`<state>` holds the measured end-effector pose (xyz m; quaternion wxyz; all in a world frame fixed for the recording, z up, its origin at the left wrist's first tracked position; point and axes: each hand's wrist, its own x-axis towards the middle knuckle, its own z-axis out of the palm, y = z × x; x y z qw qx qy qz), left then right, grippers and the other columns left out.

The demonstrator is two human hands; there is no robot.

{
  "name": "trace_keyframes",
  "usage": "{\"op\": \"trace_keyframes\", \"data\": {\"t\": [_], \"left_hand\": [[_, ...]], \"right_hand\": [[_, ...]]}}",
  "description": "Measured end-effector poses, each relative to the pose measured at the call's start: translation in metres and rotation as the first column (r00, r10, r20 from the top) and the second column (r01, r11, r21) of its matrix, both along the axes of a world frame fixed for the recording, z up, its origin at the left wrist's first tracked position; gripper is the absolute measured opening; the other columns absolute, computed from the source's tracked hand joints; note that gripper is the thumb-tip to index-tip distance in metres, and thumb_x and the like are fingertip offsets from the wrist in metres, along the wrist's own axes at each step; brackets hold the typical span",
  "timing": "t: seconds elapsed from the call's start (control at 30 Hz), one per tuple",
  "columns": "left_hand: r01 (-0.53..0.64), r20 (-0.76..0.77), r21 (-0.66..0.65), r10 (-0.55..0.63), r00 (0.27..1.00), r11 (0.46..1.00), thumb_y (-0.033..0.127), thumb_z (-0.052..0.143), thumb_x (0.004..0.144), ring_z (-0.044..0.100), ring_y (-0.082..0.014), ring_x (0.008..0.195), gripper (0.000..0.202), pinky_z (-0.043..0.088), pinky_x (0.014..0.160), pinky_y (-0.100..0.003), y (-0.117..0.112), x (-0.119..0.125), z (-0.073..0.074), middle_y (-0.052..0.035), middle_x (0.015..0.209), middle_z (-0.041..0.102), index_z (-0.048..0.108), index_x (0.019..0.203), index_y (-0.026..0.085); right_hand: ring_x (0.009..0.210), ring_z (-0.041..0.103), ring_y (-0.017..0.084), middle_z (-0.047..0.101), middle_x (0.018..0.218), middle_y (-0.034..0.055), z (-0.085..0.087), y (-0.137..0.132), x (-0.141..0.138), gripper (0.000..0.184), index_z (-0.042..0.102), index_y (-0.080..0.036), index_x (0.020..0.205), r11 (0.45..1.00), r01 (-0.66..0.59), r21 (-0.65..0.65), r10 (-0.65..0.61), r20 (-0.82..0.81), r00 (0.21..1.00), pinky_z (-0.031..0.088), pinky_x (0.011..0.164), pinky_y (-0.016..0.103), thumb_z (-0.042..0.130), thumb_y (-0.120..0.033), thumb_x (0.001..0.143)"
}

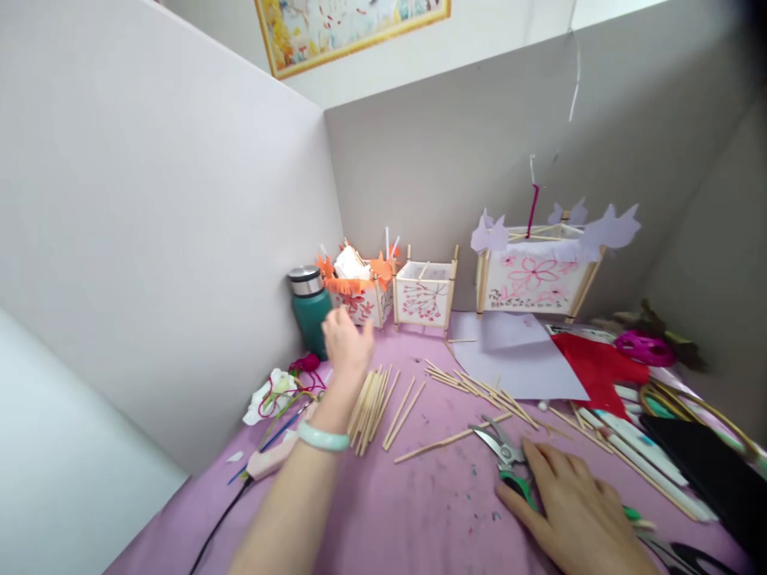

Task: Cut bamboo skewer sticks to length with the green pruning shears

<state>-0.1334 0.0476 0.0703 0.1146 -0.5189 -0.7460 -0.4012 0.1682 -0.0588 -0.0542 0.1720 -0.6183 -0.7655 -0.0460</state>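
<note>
My left hand [347, 345], with a pale green bangle on its wrist, is raised over the back left of the table. Its fingers are loosely bent and the thumb stands apart; I see nothing in it. Just beyond it are a teal bottle [311, 311] and a small paper lantern with orange trim [361, 307]. Under that forearm lies a bundle of thin wooden sticks [372, 407]. My right hand [572, 499] rests flat with fingers spread. Green-handled pruning shears [506, 455] lie between its thumb and forefinger, blades apart, not gripped.
A plain-topped lantern [424, 299] and a larger lantern with lilac cutouts [533, 279] stand along the back. More sticks [479, 389], lilac paper [515, 367], red felt [593, 367], markers [644, 447] and a black tablet [707, 479] lie rightward. A corded glue gun [269, 461] lies left.
</note>
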Motion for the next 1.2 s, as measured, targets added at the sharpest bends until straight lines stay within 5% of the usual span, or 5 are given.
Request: {"op": "trace_keyframes", "data": {"t": [0.2,0.43,0.7,0.97,1.2], "left_hand": [[-0.350,0.221,0.079,0.326,0.919,0.933,0.046,0.073,0.069,0.046,-0.0360,0.125,0.075,0.035,0.106,-0.046,0.052,-0.081,0.039,-0.0258,0.128,0.053,0.044,0.124,0.003],[-0.463,0.319,0.111,0.410,0.855,0.879,0.052,0.076,0.060,0.042,-0.0443,0.123,0.079,0.042,0.092,-0.060,0.082,-0.079,0.041,-0.0282,0.127,0.051,0.043,0.118,0.010],[-0.321,0.195,0.278,0.274,0.942,0.905,0.045,0.075,0.061,0.053,-0.0346,0.116,0.066,0.039,0.103,-0.045,0.066,-0.073,0.051,-0.0197,0.115,0.060,0.051,0.111,0.008],[0.099,0.143,0.335,-0.154,0.978,0.937,0.047,0.077,0.061,0.064,-0.0269,0.098,0.059,0.052,0.083,-0.039,-0.018,-0.006,0.105,-0.0076,0.104,0.068,0.057,0.107,0.016],[0.516,0.193,0.179,-0.544,0.816,0.837,0.041,0.073,0.069,0.064,-0.0256,0.100,0.053,0.054,0.077,-0.033,-0.097,0.057,0.089,-0.0055,0.108,0.066,0.054,0.115,0.022]], "right_hand": [[0.104,0.061,0.035,0.065,0.116,0.0145,-0.014,0.012,0.014,0.051,0.065,-0.018,0.112,0.960,-0.061,0.273,0.095,-0.114,0.989,0.051,0.080,0.049,0.051,-0.058,0.082],[0.102,0.063,0.029,0.067,0.110,0.0116,-0.004,0.017,0.016,0.036,0.064,-0.020,0.110,0.905,-0.141,0.401,0.220,-0.159,0.962,0.052,0.083,0.042,0.055,-0.044,0.085],[0.100,0.063,0.028,0.067,0.108,0.0101,0.012,0.012,0.018,0.029,0.064,-0.022,0.110,0.893,-0.140,0.428,0.261,-0.237,0.936,0.052,0.083,0.041,0.056,-0.038,0.086],[0.108,0.057,0.024,0.061,0.115,0.0094,0.154,0.030,-0.038,0.025,0.060,-0.021,0.114,0.804,-0.283,0.524,0.513,-0.368,0.776,0.047,0.093,0.042,0.052,-0.027,0.092],[0.114,0.048,0.028,0.056,0.120,0.0084,0.253,0.018,-0.105,0.050,0.055,-0.021,0.125,0.688,-0.516,0.510,0.690,-0.241,0.682,0.044,0.096,0.046,0.058,-0.053,0.087]]}}
